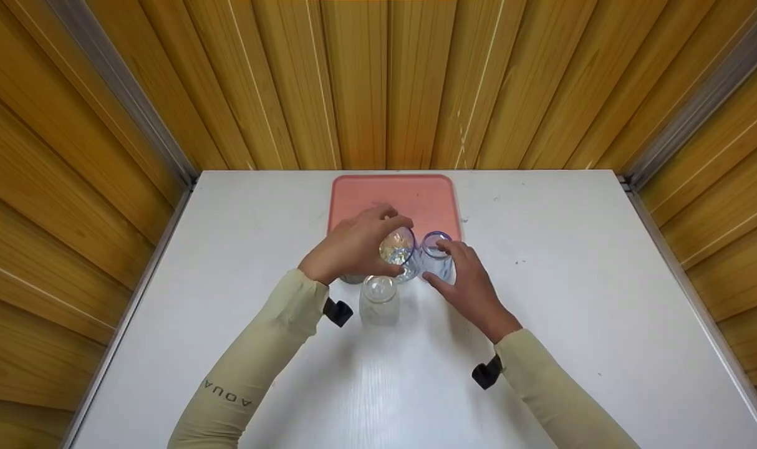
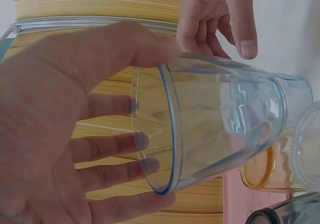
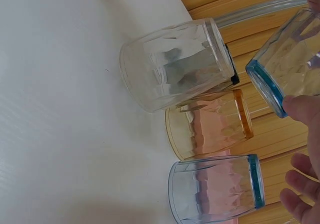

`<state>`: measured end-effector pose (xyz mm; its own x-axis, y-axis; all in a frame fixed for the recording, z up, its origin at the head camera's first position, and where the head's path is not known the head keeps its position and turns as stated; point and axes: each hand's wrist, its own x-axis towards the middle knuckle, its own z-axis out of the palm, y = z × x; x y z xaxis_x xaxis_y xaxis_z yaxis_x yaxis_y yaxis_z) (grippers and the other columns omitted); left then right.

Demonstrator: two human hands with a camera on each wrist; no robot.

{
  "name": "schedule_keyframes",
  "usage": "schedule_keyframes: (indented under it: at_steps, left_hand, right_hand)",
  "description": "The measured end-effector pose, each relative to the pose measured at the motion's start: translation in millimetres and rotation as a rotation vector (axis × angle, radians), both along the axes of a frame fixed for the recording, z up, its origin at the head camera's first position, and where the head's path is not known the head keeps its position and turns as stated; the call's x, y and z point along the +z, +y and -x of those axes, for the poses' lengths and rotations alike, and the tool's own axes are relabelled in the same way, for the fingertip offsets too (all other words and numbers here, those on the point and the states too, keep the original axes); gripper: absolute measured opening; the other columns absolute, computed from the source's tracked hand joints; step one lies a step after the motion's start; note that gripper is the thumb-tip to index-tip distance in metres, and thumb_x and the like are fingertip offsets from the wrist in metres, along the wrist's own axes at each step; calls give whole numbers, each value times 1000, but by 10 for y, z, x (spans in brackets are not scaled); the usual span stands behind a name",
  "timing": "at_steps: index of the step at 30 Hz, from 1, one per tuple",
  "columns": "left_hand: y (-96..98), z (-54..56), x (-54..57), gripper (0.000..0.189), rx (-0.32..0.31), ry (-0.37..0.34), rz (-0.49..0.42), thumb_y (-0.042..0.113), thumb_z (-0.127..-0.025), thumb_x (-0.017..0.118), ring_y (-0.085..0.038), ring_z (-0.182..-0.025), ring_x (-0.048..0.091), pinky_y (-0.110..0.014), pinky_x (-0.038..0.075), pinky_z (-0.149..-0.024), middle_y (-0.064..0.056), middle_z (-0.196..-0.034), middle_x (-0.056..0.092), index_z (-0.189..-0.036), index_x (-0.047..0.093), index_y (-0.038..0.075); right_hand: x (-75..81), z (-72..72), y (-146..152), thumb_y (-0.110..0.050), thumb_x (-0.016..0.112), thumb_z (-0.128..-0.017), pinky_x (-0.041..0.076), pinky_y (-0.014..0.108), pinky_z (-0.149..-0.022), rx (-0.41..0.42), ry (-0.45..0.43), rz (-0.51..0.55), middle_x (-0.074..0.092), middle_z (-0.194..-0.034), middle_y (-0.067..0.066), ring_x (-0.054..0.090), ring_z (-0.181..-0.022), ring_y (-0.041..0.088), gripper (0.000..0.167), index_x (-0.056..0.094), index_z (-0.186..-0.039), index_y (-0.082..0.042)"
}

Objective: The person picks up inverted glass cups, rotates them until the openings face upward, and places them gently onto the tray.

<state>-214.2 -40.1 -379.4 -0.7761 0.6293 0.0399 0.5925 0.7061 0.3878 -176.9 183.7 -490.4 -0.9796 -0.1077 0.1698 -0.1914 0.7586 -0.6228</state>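
Thumb and fingertips of my left hand point(image 1: 356, 243) grip a clear glass with a blue tint point(image 2: 220, 114) near its wide rim; the glass is held in the air, base lower than rim. My right hand point(image 1: 472, 280) is spread over a second blue-tinted glass point(image 3: 215, 189), which stands base up on the table. The right thumb point(image 3: 297, 106) lies against or just in front of the lifted glass's base; contact cannot be told. A colourless glass point(image 1: 380, 305) stands base up nearest the person. Beside it are an amber glass point(image 3: 210, 126) and a partly hidden dark-based glass point(image 2: 282, 215).
A pink tray point(image 1: 394, 190) lies at the back of the white table point(image 1: 540, 262), close behind the glasses. Yellow wood-look panels point(image 1: 416, 87) enclose the table at the back and sides. Black straps with small devices are on both wrists.
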Motion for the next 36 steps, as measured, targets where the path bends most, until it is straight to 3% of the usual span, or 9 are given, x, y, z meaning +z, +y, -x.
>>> schedule_keyframes:
  at_steps: [10, 22, 30, 36]
  left_hand:
    - [-11, 8, -1, 71, 18, 11, 10, 37, -70, 86, -20, -116, 53, -44, 53, -95, -1, -129, 52, -133, 56, 29]
    - [-10, -3, -29, 72, 35, 34, 0, 33, -68, 87, -20, -115, 53, -43, 54, -93, -2, -131, 52, -133, 56, 30]
    - [10, -8, -33, 72, 37, 85, 19, 35, -69, 87, -21, -119, 51, -45, 53, -94, -2, -133, 52, -134, 56, 30]
    - [35, -11, -52, 72, 36, 118, 17, 33, -68, 87, -21, -124, 48, -47, 50, -98, -2, -135, 51, -134, 56, 30]
  right_hand:
    - [-33, 58, -16, -36, 71, -87, 41, 47, -110, -13, 53, -40, 44, -140, 7, 44, -130, 27, 61, 45, -137, -15]
    - [-105, 142, -2, -35, 70, -88, 39, 48, -111, -40, 56, -46, 40, -143, 8, 42, -130, 28, 61, 44, -138, -13]
    - [-146, 206, 23, -37, 68, -89, 36, 50, -113, -70, 31, -53, 37, -146, 11, 39, -134, 30, 61, 43, -139, -13]
    - [-144, 256, 27, -37, 67, -90, 36, 50, -113, -86, -38, -34, 33, -149, 10, 37, -135, 29, 62, 39, -142, -17]
